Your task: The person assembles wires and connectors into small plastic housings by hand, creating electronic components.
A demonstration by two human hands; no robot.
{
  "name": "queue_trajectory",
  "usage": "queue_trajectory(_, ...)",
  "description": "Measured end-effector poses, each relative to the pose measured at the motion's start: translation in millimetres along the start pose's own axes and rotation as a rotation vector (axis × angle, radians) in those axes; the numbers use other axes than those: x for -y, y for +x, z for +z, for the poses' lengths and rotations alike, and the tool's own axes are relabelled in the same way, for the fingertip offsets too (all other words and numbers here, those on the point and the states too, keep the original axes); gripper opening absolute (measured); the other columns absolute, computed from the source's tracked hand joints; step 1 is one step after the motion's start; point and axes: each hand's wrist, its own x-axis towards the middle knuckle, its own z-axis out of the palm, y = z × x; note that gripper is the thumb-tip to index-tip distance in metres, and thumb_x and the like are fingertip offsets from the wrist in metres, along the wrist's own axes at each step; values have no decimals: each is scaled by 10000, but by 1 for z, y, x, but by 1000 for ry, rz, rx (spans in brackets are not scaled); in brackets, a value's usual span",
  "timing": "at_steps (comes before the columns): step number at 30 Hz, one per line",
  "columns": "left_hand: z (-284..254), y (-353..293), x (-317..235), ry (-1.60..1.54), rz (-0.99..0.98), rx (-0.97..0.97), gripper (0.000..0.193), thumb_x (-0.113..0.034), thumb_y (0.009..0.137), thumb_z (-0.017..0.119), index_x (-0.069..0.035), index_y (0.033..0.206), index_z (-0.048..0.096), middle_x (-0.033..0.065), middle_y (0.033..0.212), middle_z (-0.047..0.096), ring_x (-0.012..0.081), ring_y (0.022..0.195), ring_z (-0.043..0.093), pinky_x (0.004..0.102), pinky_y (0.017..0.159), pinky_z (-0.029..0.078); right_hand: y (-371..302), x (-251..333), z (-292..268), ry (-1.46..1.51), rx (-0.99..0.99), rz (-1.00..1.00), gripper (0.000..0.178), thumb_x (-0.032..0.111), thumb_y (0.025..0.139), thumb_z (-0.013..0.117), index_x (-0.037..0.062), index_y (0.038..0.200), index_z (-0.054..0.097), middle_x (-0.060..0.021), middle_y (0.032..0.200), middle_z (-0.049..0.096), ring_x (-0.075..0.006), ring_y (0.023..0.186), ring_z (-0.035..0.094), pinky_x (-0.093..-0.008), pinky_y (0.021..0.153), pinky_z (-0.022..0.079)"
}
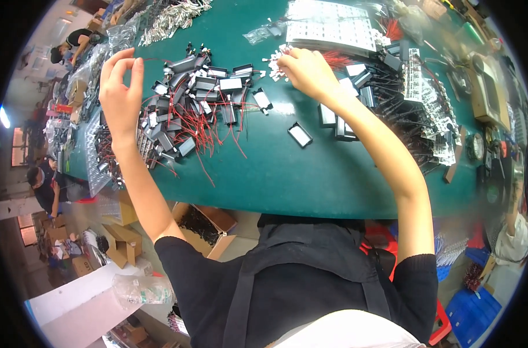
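Note:
My left hand [122, 95] is raised at the left of the table, its thumb and fingers bent together. A thin red wire [153, 59] runs from its fingertips toward a pile of small dark rectangular housings [206, 84] with pale faces and red wires. Over a cluster of small white connectors [274, 65], my right hand [310, 71] has its fingers closed downward; what they grip is hidden. Red wires [337, 59] spread out beside that hand. Two single housings lie apart from the pile, one of them a dark-rimmed housing [300, 134] nearer to me.
The green table [246, 174] also bears a white perforated sheet stack [330, 26] at the back, bundled white-tipped cables [174, 20] at the far left, and black cables with white strips [429, 110] on the right. Below stands an open cardboard box [223, 243]. Other people are off left.

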Motion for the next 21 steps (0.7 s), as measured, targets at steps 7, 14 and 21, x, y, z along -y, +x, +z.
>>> queue_trajectory(7,-3,-57,41,284,-115,539,225,-229,874,661,-5,895,649,175,1038,617,340,935,618,426,824,486,14,-25,54,-314,-54,-112,146,161,813,644,146,956,669,-37,958,632,-226,998,605,-400,812,442)
queue_trajectory(14,13,-86,-60,191,-24,312,232,-192,845,686,-52,1020,624,141,1014,608,328,962,573,440,863,462,-11,5,2,123,-82,-32,126,118,848,625,110,969,659,-81,854,628,-266,859,625,-399,729,469)
queue_trajectory(21,99,-124,-124,-437,457,566,442,-133,796,698,-89,1222,588,64,1183,604,249,1073,575,387,943,452,-140,71,-99,283,498,-226,223,92,781,603,78,999,557,-73,893,555,-239,897,581,-348,768,442)
